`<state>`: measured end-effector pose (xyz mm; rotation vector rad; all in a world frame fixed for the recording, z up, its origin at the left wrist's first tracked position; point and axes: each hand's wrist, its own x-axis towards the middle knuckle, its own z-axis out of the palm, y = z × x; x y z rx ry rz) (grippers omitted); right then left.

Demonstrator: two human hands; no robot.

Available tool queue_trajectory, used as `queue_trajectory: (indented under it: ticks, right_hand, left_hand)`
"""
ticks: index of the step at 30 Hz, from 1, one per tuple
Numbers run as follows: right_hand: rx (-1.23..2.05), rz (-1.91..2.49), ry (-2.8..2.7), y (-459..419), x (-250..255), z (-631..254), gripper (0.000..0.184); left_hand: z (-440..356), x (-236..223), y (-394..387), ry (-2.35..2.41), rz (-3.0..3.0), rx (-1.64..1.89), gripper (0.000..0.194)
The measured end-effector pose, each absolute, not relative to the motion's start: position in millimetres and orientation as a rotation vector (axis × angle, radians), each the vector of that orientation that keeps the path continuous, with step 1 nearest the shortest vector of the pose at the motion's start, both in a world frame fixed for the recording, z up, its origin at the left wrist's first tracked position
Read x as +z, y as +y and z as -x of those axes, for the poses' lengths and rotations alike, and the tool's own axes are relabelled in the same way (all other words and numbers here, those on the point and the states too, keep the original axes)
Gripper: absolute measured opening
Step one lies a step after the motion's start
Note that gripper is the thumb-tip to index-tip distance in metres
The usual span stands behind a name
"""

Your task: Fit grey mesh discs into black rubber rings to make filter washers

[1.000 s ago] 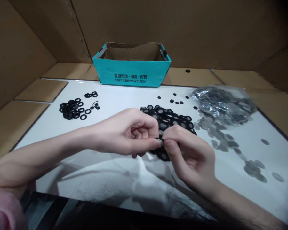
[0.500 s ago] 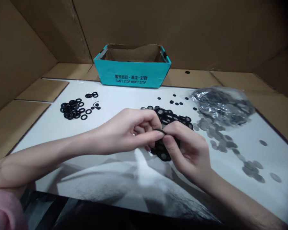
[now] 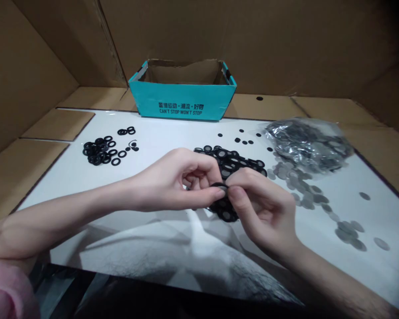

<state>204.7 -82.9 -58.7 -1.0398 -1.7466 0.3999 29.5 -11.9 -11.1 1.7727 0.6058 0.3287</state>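
Between my two hands is a black ring [image 3: 220, 184] with a grey disc showing in its middle. My left hand [image 3: 189, 181] pinches it from the left, thumb below and index finger above. From the right, my right hand [image 3: 262, 204] grips its other edge between thumb and index finger. Just behind and beneath the fingers lies a pile of black rings with grey centres [image 3: 231, 161], partly hidden by both hands. Loose grey discs [image 3: 306, 195] trail over the white table to the right of my right hand.
A turquoise box [image 3: 186, 102] stands at the back. Plain black rings [image 3: 98, 150] are heaped at the left. On the right sits a clear plastic bag [image 3: 309, 144] of grey discs. Small black discs [image 3: 244, 142] lie scattered behind the pile. Cardboard walls [image 3: 252, 44] enclose the table.
The held ring has tilted, so its grey centre now shows where only a thin dark edge did. My right hand has shifted slightly right; my left stays nearly in place.
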Motion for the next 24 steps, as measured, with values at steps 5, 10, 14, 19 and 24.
queue_trajectory:
  ticks: [5, 10, 14, 19, 24]
  right_hand:
    - [0.397, 1.037, -1.743, -86.0, -57.6, -204.8, 0.018]
    - [0.388, 1.024, -1.764, -86.8, -59.0, -207.2, 0.017]
    - [0.384, 1.011, -1.765, -86.2, -59.3, -206.4, 0.017]
    - [0.389, 1.003, -1.767, -87.1, -59.0, -207.0, 0.015]
    - [0.420, 1.006, -1.767, -87.8, -59.1, -208.4, 0.015]
  left_hand:
    - [-29.7, -11.3, -9.1, 0.616, -1.627, 0.290, 0.016]
    - [-29.9, -10.4, -8.9, 0.603, -1.641, 0.315, 0.015]
    - [-28.5, -8.9, -9.8, 0.598, -1.678, 0.298, 0.013]
    - [-29.1, -8.8, -13.5, 0.587, -1.703, 0.379, 0.013]
    - [-29.1, -7.9, -15.1, 0.598, -1.707, 0.361, 0.013]
